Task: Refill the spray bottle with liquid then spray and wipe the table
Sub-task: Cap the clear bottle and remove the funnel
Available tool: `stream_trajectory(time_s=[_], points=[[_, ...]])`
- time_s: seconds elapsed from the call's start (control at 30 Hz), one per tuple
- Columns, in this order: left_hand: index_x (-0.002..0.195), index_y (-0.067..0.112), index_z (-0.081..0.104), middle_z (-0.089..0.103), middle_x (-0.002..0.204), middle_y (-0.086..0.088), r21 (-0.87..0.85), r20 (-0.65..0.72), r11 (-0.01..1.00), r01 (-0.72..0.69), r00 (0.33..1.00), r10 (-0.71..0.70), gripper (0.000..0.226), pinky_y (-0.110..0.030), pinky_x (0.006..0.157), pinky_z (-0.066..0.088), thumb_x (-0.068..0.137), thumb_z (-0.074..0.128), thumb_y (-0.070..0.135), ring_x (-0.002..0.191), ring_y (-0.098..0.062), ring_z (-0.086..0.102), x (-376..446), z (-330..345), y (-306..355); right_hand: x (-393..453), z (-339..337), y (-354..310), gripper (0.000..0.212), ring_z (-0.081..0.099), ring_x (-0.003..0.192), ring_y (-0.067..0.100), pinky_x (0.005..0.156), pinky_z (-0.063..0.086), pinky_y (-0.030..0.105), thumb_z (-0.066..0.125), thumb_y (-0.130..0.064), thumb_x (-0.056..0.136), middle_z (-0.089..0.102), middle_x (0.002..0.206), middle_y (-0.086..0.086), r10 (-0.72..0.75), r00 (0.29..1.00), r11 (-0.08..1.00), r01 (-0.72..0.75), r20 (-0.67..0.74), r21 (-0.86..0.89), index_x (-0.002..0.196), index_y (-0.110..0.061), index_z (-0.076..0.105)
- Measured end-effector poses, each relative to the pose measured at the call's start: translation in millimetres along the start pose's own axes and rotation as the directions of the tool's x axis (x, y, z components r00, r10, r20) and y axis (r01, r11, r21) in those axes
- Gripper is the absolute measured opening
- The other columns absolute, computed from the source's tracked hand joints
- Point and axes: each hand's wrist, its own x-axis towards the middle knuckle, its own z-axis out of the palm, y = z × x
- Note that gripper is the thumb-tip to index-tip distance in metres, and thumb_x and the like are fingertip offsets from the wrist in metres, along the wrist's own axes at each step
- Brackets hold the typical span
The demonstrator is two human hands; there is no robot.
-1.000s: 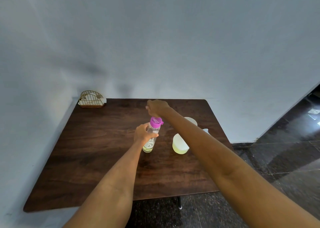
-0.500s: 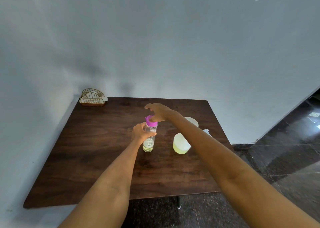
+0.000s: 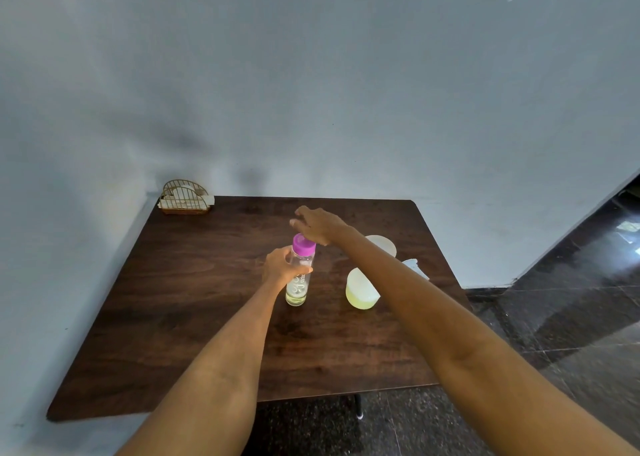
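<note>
Gold wire napkin holder [image 3: 185, 199] at the far left corner, grey wall [image 3: 311, 74], dark tiled floor [image 3: 571, 317]

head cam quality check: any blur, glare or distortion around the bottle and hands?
Head view: wide-angle bowing bends the table edges; the right hand above the purple cap is slightly motion-blurred at its fingers; the clear bottle, gripped by the left hand, looks sharp; soft shadows smudge the wall; glossy floor at right shows glare.

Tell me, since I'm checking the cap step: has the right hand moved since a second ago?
Yes. The right hand has dropped from above the pink cap to just behind it.
</note>
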Motion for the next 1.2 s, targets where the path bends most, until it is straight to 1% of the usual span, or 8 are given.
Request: stream_trajectory(time_s=[0.07,0.13,0.27,0.33,0.5,0.7,1.0,1.2], points=[[0.114,0.009,0.063,0.068,0.113,-0.01,-0.009,-0.003,1.0,0.006,1.0,-0.006,0.049,-0.034,0.087,0.05,0.072,0.08,0.027,0.102,-0.024,0.065,-0.1,-0.7,-1.0,-0.3,-1.4,2.6,0.048,0.064,0.077,0.024,0.081,0.05,0.035,0.03,-0.046,0.098,0.067,0.099,0.013,0.04,0.991,0.995,-0.051,-0.124,-0.082,0.119,-0.007,0.047],[0.115,0.01,0.063,0.069,0.113,-0.01,-0.009,0.004,1.0,0.007,1.0,-0.007,0.049,-0.034,0.087,0.051,0.072,0.08,0.027,0.102,-0.024,0.065,-0.2,-1.1,-0.9,0.4,-2.5,5.0,0.044,0.063,0.085,0.026,0.082,0.048,0.036,0.037,-0.043,0.097,0.066,0.101,0.012,0.026,0.986,0.997,-0.039,-0.167,-0.07,0.116,-0.006,0.05],[0.115,0.012,0.065,0.07,0.111,-0.01,-0.008,-0.006,1.0,0.004,1.0,-0.004,0.05,-0.034,0.086,0.051,0.07,0.081,0.026,0.1,-0.023,0.065,-1.4,-0.6,-1.2,0.1,-3.4,1.2,0.049,0.061,0.107,0.027,0.09,0.051,0.035,0.056,-0.017,0.088,0.062,0.121,0.011,-0.078,0.995,0.995,0.074,0.063,0.062,0.134,-0.01,0.04],[0.116,0.012,0.065,0.07,0.11,-0.009,-0.013,0.003,1.0,0.005,1.0,-0.005,0.051,-0.034,0.087,0.051,0.069,0.082,0.026,0.1,-0.023,0.065,-1.7,-0.4,-0.9,-2.3,0.1,-1.4,0.051,0.061,0.107,0.027,0.089,0.052,0.036,0.054,-0.023,0.09,0.062,0.122,0.011,-0.058,0.991,0.997,0.052,0.117,0.054,0.136,-0.011,0.037],[0.117,0.012,0.064,0.069,0.11,-0.008,0.02,0.031,1.0,-0.009,0.999,0.008,0.053,-0.03,0.083,0.048,0.069,0.082,0.026,0.099,-0.022,0.064,-5.9,-0.8,2.3,2.1,0.8,-4.0,0.05,0.064,0.092,0.027,0.08,0.049,0.036,0.039,-0.049,0.095,0.065,0.101,0.012,0.01,0.983,0.991,-0.035,-0.184,-0.131,0.118,-0.006,0.048],[0.107,0.013,0.068,0.071,0.104,-0.008,-0.005,0.01,1.0,0.003,1.0,-0.003,0.045,-0.033,0.079,0.052,0.067,0.083,0.027,0.095,-0.023,0.066,-7.0,-4.3,-6.4,-0.8,2.8,-2.7,0.053,0.061,0.104,0.028,0.086,0.053,0.032,0.067,-0.028,0.083,0.057,0.122,0.012,-0.061,0.976,0.987,0.09,0.207,-0.133,0.128,-0.008,0.048],[0.103,0.014,0.067,0.072,0.102,-0.006,0.01,-0.078,1.0,-0.006,0.997,0.007,0.037,-0.019,0.063,0.043,0.074,0.077,0.033,0.094,-0.02,0.066,-13.0,3.1,-4.0,-4.0,21.0,3.0,0.046,0.06,0.1,0.022,0.084,0.049,0.026,0.067,-0.036,0.083,0.063,0.113,0.009,-0.058,0.996,0.983,0.07,0.075,-0.171,0.118,-0.007,0.055],[0.103,0.013,0.066,0.072,0.101,-0.006,0.003,-0.087,1.0,-0.009,0.996,0.009,0.042,-0.027,0.073,0.051,0.071,0.079,0.036,0.092,-0.02,0.067,-14.0,7.2,-9.8,-5.0,29.7,8.0,0.048,0.061,0.099,0.022,0.085,0.05,0.027,0.07,-0.036,0.08,0.064,0.113,0.008,-0.046,0.999,0.994,0.047,0.014,-0.095,0.117,-0.008,0.057]])
